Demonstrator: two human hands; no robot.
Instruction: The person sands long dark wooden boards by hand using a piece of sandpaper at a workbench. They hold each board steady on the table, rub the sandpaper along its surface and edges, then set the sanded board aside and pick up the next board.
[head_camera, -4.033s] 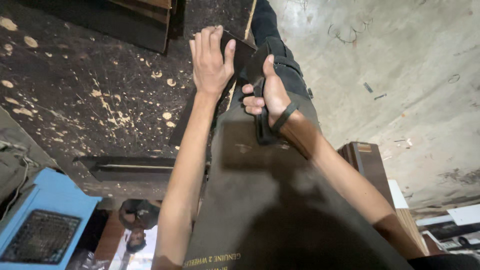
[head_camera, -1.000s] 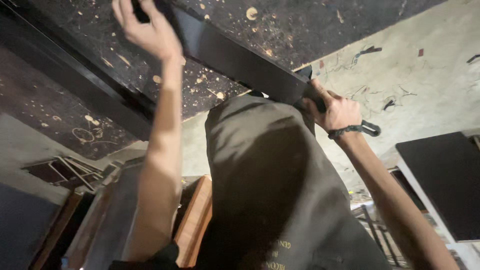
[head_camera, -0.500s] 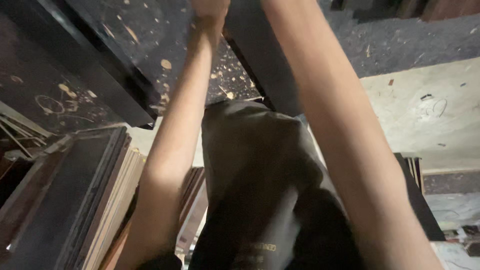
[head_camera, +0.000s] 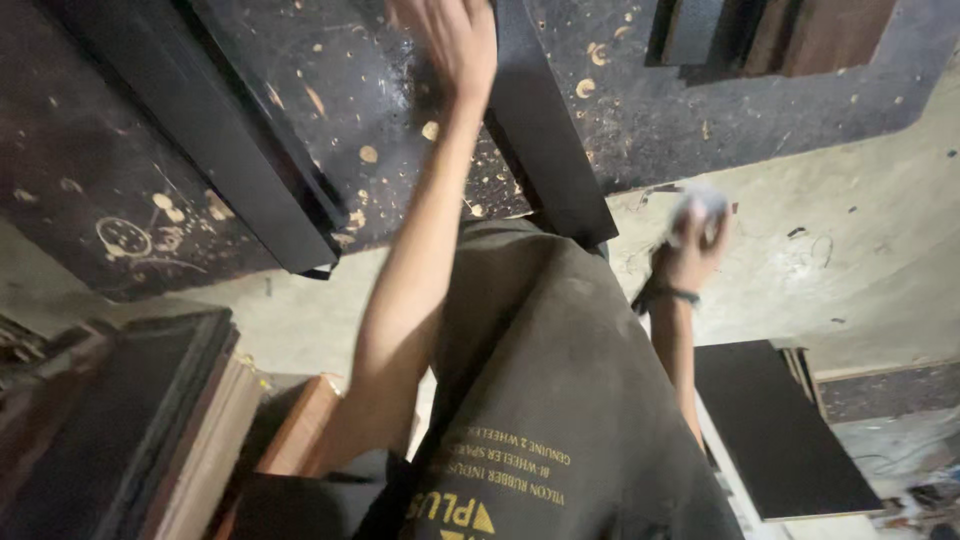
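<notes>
A long narrow black board runs from the top edge down toward my dark apron. My left hand is raised at the top, blurred by motion, right beside the board's upper part; its grip cannot be made out. My right hand, with a dark band on the wrist, is off the board and to its right over the concrete floor. Its fingers curl around a small pale object, too blurred to identify.
A dark work surface strewn with sawdust and wood chips fills the top, with a black bar lying on it. Stacked boards stand at lower left, a black panel at lower right, more boards at top right.
Both hands held the long black board a second ago. My right hand has come off it and dropped to the right, now around a pale object. The view has swung.
</notes>
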